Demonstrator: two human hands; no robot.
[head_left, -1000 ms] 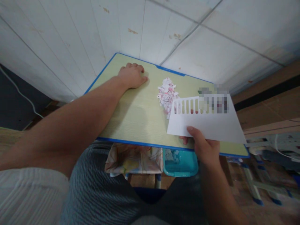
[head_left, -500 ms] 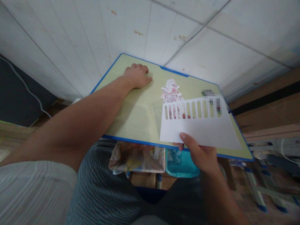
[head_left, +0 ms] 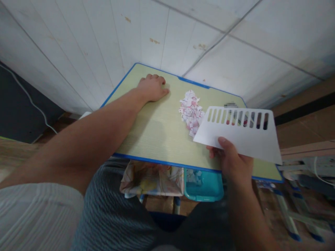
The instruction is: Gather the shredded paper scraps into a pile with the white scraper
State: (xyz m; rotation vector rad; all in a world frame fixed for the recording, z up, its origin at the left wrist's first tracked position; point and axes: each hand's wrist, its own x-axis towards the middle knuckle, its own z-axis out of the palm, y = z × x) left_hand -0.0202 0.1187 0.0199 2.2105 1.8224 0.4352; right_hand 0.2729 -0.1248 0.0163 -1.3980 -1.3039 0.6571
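My right hand (head_left: 235,164) grips the lower edge of a white slotted sheet (head_left: 235,137), thumb on top and fingers beneath. The sheet is tilted above the right part of the table, a row of long slots along its far side. Left of it lies a heap of torn paper scraps (head_left: 192,108), white with pink marks; the sheet's left corner overlaps its near end in view. My left hand (head_left: 153,87) rests palm down on the yellow-green tabletop (head_left: 157,132), holding nothing, thumb apart from the fingers. Behind the sheet, a small blurred item is partly hidden.
Below the table's front edge sit a turquoise tub (head_left: 205,198) with paper bits in it and a box lined with patterned cloth or paper (head_left: 154,190). A white wall (head_left: 117,42) with a cable stands behind the table. Cardboard (head_left: 311,118) is at the right.
My right hand has moved the slotted sheet rightward, turning it somewhat, and more of the scrap heap now shows. My left hand has stayed in place.
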